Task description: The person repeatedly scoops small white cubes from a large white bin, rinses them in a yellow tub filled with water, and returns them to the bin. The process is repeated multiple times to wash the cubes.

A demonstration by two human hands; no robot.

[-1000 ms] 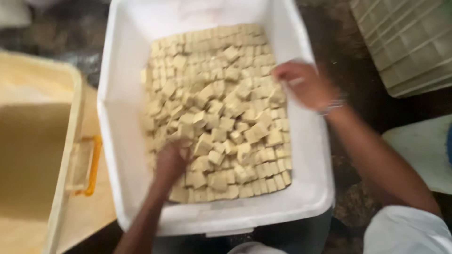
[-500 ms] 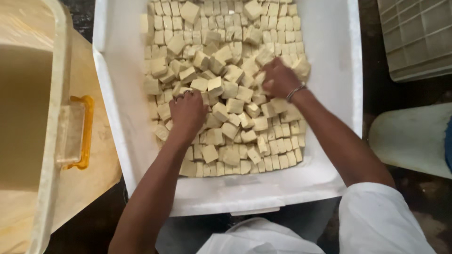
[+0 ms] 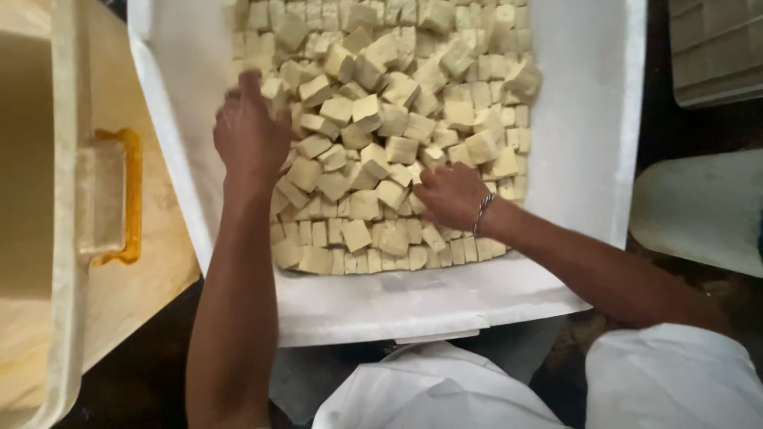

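Note:
A big white tub [image 3: 588,143] holds a layer of pale beige tofu cubes [image 3: 397,119], some loose and piled on top. My left hand [image 3: 250,135] rests palm down on the left edge of the pile, fingers pointing away from me. My right hand [image 3: 449,195], with a thin bracelet at the wrist, lies lower in the cubes, fingers curled among them toward the left. Whether either hand grips a cube is hidden by the hand's back.
A cream plastic bin [image 3: 56,238] with an orange handle clasp [image 3: 127,199] stands at the left. A pale rounded object [image 3: 699,210] lies at the right, and a grey ribbed crate [image 3: 715,48] at the top right. The floor around is dark.
My left hand has moved up and left to the pile's left edge. My right hand has drawn down and left toward the near rows. The view has shifted closer over the tub.

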